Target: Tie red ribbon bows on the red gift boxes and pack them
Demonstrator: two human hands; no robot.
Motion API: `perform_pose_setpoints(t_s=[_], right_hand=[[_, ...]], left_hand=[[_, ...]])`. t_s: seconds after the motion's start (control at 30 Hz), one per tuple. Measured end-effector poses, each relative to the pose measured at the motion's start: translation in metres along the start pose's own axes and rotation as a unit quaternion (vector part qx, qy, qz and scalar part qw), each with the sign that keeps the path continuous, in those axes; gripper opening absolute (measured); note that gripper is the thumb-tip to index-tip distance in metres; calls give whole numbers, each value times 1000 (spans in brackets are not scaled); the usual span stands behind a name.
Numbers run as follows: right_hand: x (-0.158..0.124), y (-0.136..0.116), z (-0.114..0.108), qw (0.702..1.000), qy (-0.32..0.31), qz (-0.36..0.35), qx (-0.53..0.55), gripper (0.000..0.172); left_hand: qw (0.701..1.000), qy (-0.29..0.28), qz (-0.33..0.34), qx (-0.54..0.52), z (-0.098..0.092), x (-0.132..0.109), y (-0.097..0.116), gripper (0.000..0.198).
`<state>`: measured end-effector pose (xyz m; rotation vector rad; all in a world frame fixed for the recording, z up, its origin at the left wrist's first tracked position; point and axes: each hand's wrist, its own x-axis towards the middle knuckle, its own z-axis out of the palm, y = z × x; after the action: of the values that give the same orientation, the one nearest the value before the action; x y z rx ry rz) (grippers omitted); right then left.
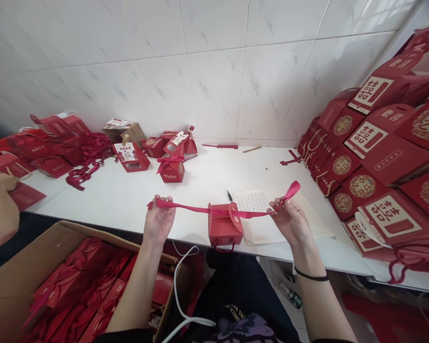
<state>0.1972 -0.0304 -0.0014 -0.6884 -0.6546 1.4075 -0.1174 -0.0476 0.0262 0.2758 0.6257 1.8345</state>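
Note:
A small red gift box [224, 231] stands at the table's front edge, between my two hands. A red ribbon [191, 208] runs over its top and stretches out to both sides. My left hand [160, 220] pinches the ribbon's left end. On the other side, my right hand [289, 216] grips the right part, with a loose tail sticking up past the fingers. The box has rounded flaps on top and a dark red cord loop at its front. Neither hand touches the box itself.
Stacked red boxes [368, 162] fill the right side. A bow-tied box [171, 170] and others stand near the wall. A notebook [264, 228] and pen [229, 196] lie behind the box. A carton [62, 226] of red boxes is lower left, near another person's arm [2, 209].

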Motion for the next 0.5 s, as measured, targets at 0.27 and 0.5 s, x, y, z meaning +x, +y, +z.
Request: perform_pose_setpoints(t_s=[0.27,0.5], right_hand=[[1,2,6,999,3,-23,-35,25],[2,-2,14,999,-1,-30,-31,31]], left_hand=[[999,-28,30,-24,-1,2,17,9],[997,38,49,-37,2,7,19,21]])
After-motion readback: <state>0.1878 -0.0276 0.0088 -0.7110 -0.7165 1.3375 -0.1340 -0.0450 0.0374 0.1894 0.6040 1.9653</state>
